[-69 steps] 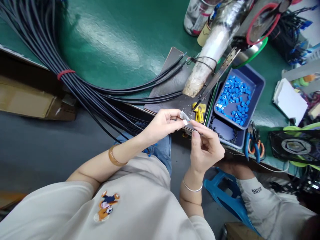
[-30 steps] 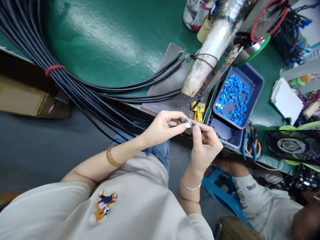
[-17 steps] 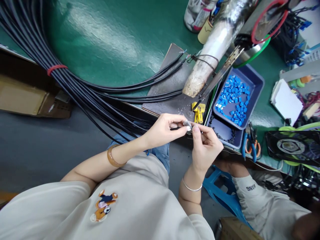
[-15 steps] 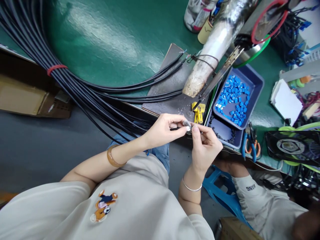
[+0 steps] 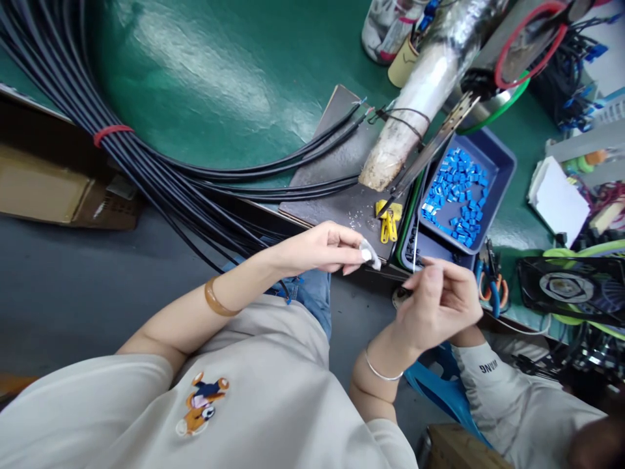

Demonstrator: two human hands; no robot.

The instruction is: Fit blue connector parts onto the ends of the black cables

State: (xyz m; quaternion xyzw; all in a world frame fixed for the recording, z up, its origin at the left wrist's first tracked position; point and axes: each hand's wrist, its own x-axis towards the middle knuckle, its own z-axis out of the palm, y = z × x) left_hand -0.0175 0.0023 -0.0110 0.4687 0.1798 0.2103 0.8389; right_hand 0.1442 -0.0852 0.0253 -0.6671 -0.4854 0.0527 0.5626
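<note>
My left hand (image 5: pixel 329 249) is closed in front of the bench edge, thumb and forefinger together. Greyish-white wrapping (image 5: pixel 370 254) shows at its fingertips, and I cannot make out whether a cable sits inside the grip. My right hand (image 5: pixel 439 301) is off to the right, slightly blurred, its fingers curled in a pinch. A thin white strip (image 5: pixel 415 244) stands up from its fingertips. Black cables (image 5: pixel 195 195) tied with a red band (image 5: pixel 112 132) sweep in from the left and pass behind my left forearm. A yellow stripping tool (image 5: pixel 389 220) lies just beyond my hands.
A blue tray (image 5: pixel 502 172) of small blue connectors rests over another tray (image 5: pixel 439 255) with small black pieces. Blue-handled pliers (image 5: pixel 494 293) lie to their right. A wrapped tube (image 5: pixel 405 124) overhangs the grey board (image 5: pixel 317 212). Another person (image 5: pixel 517 391) sits at lower right.
My right hand has moved right and down, away from the left, and a thin white strip now shows at its fingertips. The left hand stays nearly in place; the black cable between its fingers no longer shows.
</note>
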